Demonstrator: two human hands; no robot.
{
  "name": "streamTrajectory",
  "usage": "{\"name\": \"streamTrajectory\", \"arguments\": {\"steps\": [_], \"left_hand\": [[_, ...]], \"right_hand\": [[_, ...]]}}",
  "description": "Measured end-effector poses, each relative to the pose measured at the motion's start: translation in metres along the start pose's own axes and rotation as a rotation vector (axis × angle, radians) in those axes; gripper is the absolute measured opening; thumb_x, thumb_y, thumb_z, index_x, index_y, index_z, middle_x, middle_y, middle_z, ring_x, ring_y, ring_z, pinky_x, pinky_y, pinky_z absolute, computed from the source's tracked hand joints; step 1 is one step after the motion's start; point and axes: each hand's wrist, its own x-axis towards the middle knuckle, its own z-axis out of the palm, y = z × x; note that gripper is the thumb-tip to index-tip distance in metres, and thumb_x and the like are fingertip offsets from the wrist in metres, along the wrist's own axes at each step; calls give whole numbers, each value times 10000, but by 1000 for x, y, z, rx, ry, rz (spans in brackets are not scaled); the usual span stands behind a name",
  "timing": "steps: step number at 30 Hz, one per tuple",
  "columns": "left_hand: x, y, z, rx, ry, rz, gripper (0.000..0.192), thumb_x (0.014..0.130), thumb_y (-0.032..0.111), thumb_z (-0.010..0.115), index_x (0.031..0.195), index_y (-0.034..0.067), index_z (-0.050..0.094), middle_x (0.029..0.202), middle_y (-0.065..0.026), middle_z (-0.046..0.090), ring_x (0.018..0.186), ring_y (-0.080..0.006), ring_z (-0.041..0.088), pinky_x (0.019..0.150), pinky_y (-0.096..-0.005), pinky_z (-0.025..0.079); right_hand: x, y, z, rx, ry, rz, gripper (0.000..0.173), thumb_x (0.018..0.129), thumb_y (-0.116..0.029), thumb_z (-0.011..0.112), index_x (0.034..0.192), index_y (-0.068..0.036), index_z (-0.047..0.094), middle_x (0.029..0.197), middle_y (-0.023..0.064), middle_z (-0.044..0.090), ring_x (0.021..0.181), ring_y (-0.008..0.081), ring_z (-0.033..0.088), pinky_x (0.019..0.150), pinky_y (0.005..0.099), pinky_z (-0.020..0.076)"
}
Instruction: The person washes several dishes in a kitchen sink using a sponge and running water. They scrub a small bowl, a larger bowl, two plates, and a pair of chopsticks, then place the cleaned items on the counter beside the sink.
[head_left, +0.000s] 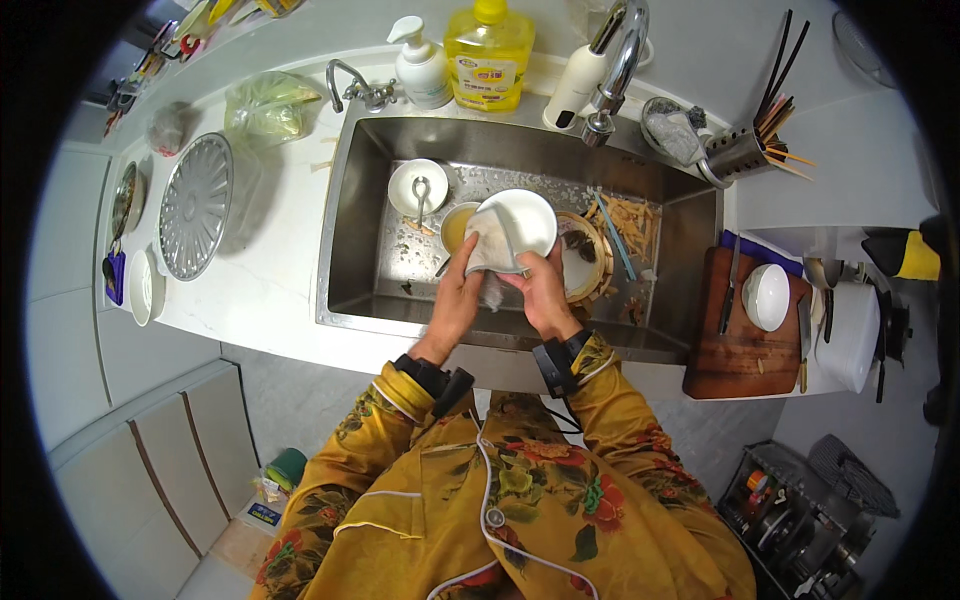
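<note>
Over the stainless-steel sink (390, 289), my left hand (459, 289) grips a pale dishcloth (489, 241) with a grey edge. My right hand (546, 289) holds a white bowl (531, 217) by its near rim, and the cloth covers the bowl's left side. Beneath it, partly hidden, sits a bowl of yellowish liquid (455, 225). To its left in the sink is a small white bowl (405, 184) with a spoon (421, 196) in it. On the right a round dish (577, 274) with dark scraps lies beside blue chopsticks (613, 232) and pale peelings (637, 225).
Behind the sink stand a white pump bottle (422, 71), a yellow detergent bottle (489, 67) and a chrome faucet (619, 75). At right, a wooden cutting board (724, 360) bears a knife (729, 292) and a white bowl (766, 298). A ribbed round lid (196, 206) lies on the left counter.
</note>
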Motion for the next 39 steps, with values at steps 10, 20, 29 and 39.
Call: {"name": "streamTrajectory", "arguments": {"steps": [10,20,29,39], "left_hand": [[43,-2,-11,-369,148,-172,543,817,-114,538,1335,17,440,1187,-132,573,1021,-208,598,823,-304,522],[30,-12,-8,-484,78,-410,254,865,48,654,1095,-49,601,939,-121,682,747,-217,677,654,-312,562],[29,-10,-11,-566,224,-404,243,881,41,639,1104,-44,595,937,-120,678,763,-216,681,653,-333,573],[35,-28,-23,-340,191,-445,277,878,48,646,1136,-32,586,983,-78,668,797,-164,659,663,-289,542]], "right_hand": [[-15,-12,10,-246,-240,181,812,769,-39,537,1490,-134,177,1350,114,433,1152,250,514,865,403,518],[-5,-28,14,-566,-374,161,970,694,-95,609,1533,-145,125,1341,171,466,1032,222,573,723,287,523],[2,-19,29,-641,-300,96,910,659,5,554,1498,-94,215,1373,180,436,1244,290,447,1027,328,375],[2,-8,29,-604,-286,14,849,700,29,548,1479,-109,241,1344,151,435,1191,260,476,915,356,468]]}}
